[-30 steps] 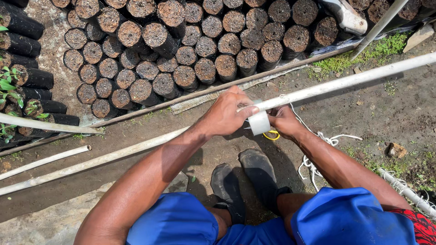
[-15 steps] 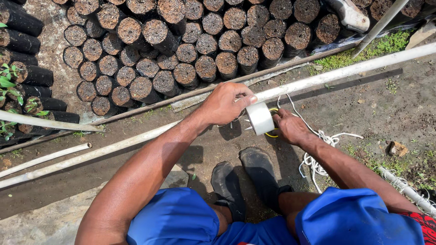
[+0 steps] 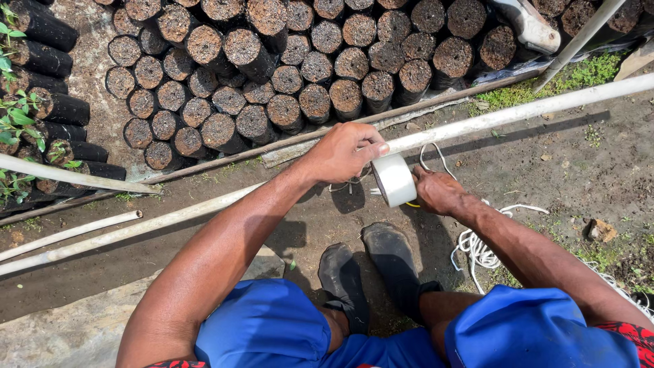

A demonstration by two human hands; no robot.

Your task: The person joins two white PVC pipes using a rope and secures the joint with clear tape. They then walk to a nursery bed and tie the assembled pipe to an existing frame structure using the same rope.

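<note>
Two hands | left hand (image 3: 344,151) curled round white pipe (image 3: 518,112) | right hand (image 3: 439,192) pinching tape roll (image 3: 394,179)

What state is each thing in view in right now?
Left hand: closed on the long white pipe.
Right hand: beside the tape roll, grip unclear.
Tape roll: white, against the pipe.
Long white pipe: lying across bare soil.
White cord: loosely piled on the ground.
Seedling bags: soil-filled, mostly upright, packed together.
</note>
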